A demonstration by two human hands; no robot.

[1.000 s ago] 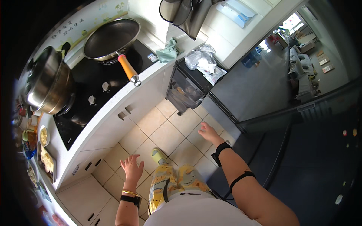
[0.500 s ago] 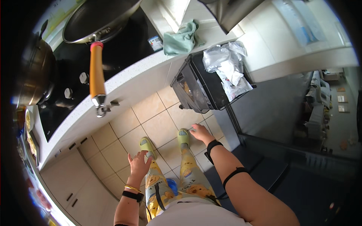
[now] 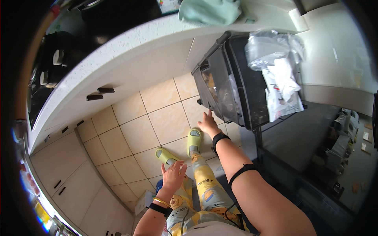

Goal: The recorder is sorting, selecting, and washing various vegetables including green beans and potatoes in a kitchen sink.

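The right hand [image 3: 208, 123] is just beside the black mesh-fronted cart [image 3: 250, 86], contact unclear; a crumpled clear plastic bag [image 3: 264, 47] lies on top. The left hand [image 3: 173, 177] hovers over patterned trousers [image 3: 206, 177]. A green cloth [image 3: 210, 11] rests on the white bench [image 3: 108, 53].

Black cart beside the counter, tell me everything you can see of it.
The black cart stands beside the white cabinet, seen from above. It has a flat, dark top with a raised rim and looks like plastic or metal. Its side looks partly see-through, showing brownish contents too unclear to name. Crumpled clear plastic and a white package lie on top, toward its right side. The right hand is near its lower edge; whether they touch, I cannot tell.
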